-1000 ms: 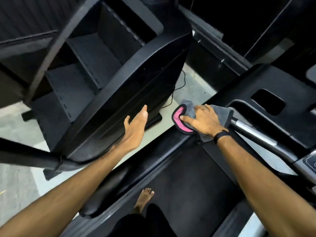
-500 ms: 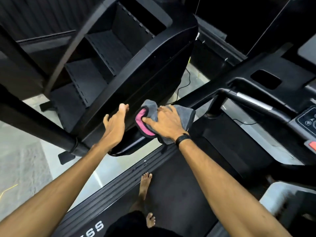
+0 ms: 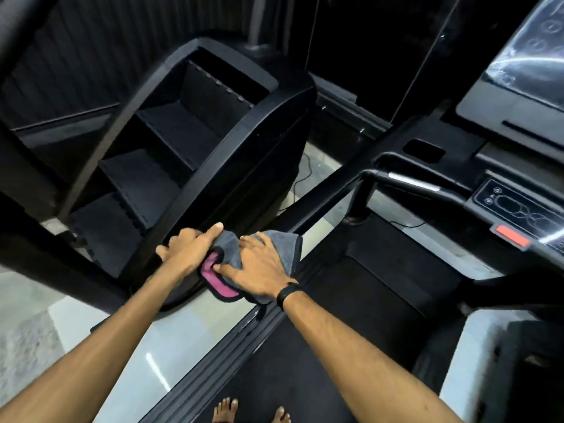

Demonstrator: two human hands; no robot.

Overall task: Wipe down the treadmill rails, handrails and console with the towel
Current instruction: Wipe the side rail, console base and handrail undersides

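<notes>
Here both hands meet on the towel [image 3: 232, 248], a grey cloth with a pink underside turned up at its near edge; it lies over the left handrail [image 3: 323, 209] of the treadmill, whose black bar runs up and right toward the console [image 3: 518, 209]; the right hand [image 3: 259, 267] presses down on the cloth with fingers spread, a dark band on its wrist; the left hand [image 3: 186, 248] pinches the towel's left edge, index finger stretched over the fold; just beyond stands a black stair machine [image 3: 171, 148]; below, bare toes [image 3: 225, 410] rest on the belt [image 3: 274, 361], beside the ribbed side rail [image 3: 213, 355].
</notes>
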